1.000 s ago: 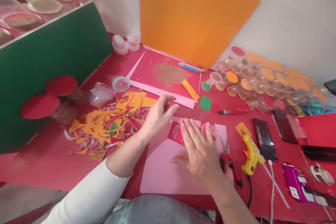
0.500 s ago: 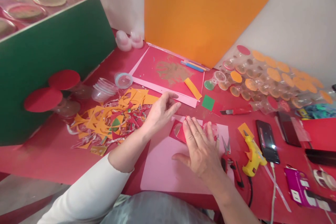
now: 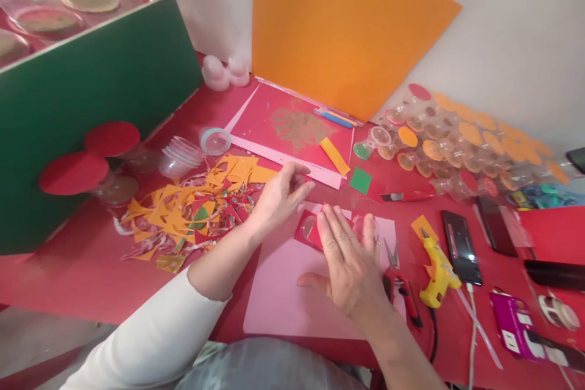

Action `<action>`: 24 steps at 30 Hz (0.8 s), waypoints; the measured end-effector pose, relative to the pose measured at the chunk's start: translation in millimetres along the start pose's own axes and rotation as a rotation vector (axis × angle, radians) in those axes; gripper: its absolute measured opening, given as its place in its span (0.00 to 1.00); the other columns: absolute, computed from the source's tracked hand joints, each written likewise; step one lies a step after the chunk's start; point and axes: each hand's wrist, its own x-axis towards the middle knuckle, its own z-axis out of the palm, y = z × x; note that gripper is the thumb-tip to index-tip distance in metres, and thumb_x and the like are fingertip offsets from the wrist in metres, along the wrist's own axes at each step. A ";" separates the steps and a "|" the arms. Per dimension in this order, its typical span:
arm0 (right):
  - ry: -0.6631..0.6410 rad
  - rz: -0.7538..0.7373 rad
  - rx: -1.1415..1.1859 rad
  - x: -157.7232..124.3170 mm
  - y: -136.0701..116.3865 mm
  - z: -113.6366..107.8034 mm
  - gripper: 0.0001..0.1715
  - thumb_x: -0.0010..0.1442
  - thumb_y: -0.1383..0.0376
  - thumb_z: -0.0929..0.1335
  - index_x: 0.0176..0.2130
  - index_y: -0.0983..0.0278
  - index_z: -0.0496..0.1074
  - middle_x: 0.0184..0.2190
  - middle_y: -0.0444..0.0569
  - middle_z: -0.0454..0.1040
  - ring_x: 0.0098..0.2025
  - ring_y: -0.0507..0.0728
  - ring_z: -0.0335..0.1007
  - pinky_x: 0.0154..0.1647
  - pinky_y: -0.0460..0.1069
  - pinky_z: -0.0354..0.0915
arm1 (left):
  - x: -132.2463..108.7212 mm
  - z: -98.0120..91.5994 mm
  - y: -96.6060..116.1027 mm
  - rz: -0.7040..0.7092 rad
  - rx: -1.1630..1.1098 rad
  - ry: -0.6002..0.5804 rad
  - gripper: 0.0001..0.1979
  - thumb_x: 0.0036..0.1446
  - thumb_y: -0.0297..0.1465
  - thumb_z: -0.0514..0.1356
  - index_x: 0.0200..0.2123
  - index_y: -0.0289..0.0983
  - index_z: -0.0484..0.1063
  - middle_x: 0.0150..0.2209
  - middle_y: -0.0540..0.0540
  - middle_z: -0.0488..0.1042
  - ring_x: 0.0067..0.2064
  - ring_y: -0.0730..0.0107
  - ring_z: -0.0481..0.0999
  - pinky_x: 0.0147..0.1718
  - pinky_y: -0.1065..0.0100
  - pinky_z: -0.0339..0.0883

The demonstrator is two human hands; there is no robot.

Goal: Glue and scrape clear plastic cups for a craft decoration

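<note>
Paper (image 3: 315,237), bright red, half hidden beneath right hand (image 3: 351,268), grip flat, left hand (image 3: 283,198) loosely curled, empty.

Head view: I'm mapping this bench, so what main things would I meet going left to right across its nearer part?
Scraps, left hand, right hand, scissors, glue gun, purple item.
</note>
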 end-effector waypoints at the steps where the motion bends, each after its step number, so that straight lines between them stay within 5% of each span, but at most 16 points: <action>1: -0.006 -0.004 -0.008 0.9 -0.3 1.3 0.39 0.73 0.50 0.55 0.68 0.77 0.56 0.62 0.67 0.70 0.67 0.67 0.63 0.73 0.67 0.30 | -0.2 0.3 -0.2 0.001 0.005 -0.001 0.08 0.58 0.34 0.59 0.41 0.39 0.67 0.25 0.56 0.66 0.27 0.74 0.66 0.30 0.70 0.61; 8: 0.023 -0.026 -0.013 1.6 0.0 6.3 0.35 0.74 0.52 0.56 0.62 0.78 0.65 0.60 0.68 0.72 0.65 0.65 0.65 0.73 0.64 0.36 | -1.4 0.9 2.4 -0.004 0.152 -0.070 0.06 0.58 0.31 0.59 0.40 0.39 0.67 0.28 0.55 0.72 0.30 0.72 0.71 0.34 0.69 0.64; 16: 0.022 -0.027 -0.029 2.0 0.0 8.8 0.34 0.74 0.53 0.56 0.62 0.77 0.64 0.59 0.67 0.73 0.65 0.65 0.66 0.73 0.64 0.37 | -2.2 -3.4 0.2 0.023 0.329 -0.398 0.08 0.57 0.25 0.56 0.40 0.38 0.73 0.35 0.48 0.74 0.35 0.69 0.73 0.36 0.67 0.67; 24: 0.027 -0.012 -0.027 3.5 1.3 7.4 0.36 0.73 0.51 0.55 0.63 0.77 0.65 0.61 0.65 0.72 0.66 0.65 0.65 0.74 0.64 0.32 | -2.3 -7.1 -6.2 0.171 0.308 -0.620 0.09 0.49 0.19 0.56 0.32 0.37 0.67 0.35 0.50 0.64 0.35 0.71 0.68 0.34 0.70 0.67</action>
